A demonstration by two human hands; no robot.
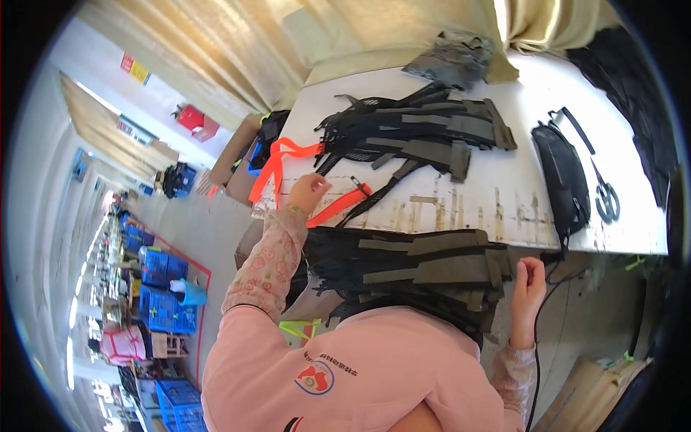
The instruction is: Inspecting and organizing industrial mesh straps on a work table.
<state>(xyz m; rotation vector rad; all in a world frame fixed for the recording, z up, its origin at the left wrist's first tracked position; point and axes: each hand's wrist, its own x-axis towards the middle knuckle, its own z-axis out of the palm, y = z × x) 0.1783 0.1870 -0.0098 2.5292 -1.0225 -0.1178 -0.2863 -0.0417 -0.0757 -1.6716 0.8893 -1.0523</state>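
My left hand rests on the white table, fingers pinched at an orange strap that loops off the table's left end. My right hand is curled at the right end of a near stack of black mesh and grey fabric pieces lying at the table's front edge. Whether it grips a piece is hidden. A second similar stack lies farther back on the table. Pink sleeves cover both of my arms.
A black pouch with straps and black scissors lie at the table's right. Dark fabric sits at the back, cardboard boxes beside the left end, blue crates on the floor, and another person in pink far left.
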